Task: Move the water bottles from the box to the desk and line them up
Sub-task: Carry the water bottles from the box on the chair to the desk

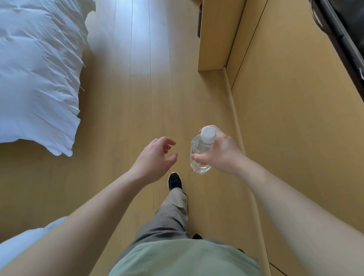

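Head view looks down at a wooden floor [137, 86]. At 9 o'clock a white duvet [30, 60] hangs from the bed. Near the middle, the left hand [155, 157] holds nothing, its grip loose with fingers softly curled. Just to its 3 o'clock, not touching it, the right hand [219, 153] grips a clear water bottle [199, 152] with a white cap, upright in the air above the floor. At 1 o'clock stands light wooden furniture [289, 91]. A black shoe [174, 180] steps forward at 6 o'clock.
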### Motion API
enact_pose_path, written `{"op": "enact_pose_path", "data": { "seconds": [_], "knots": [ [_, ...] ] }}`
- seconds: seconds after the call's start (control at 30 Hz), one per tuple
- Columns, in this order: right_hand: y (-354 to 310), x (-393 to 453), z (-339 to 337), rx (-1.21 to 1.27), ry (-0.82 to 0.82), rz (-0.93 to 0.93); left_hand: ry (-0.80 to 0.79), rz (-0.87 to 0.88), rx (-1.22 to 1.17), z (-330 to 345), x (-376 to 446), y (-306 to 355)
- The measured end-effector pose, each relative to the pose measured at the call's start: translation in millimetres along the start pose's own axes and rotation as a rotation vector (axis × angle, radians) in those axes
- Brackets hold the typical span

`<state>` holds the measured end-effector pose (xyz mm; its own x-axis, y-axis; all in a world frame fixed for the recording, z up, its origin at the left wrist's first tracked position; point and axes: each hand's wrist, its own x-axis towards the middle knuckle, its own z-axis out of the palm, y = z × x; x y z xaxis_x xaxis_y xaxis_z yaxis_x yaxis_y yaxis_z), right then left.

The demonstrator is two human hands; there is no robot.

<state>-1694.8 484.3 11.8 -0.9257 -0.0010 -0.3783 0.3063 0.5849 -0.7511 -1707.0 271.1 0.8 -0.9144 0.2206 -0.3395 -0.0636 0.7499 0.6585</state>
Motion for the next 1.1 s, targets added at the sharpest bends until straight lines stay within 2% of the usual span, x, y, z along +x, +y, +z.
{"op": "enact_pose_path", "data": {
  "seconds": [0.4,0.87,1.1],
  "knots": [
    [-82,182,-41,0.008,0.069,-0.002,-0.040,0.080,0.025,-92,199,13],
    [-140,404,-81,0.027,-0.014,-0.030,-0.024,0.028,0.038,-179,410,26],
    [-163,525,-131,0.025,-0.046,-0.020,-0.020,-0.036,0.010,-212,534,52]
  ]
}}
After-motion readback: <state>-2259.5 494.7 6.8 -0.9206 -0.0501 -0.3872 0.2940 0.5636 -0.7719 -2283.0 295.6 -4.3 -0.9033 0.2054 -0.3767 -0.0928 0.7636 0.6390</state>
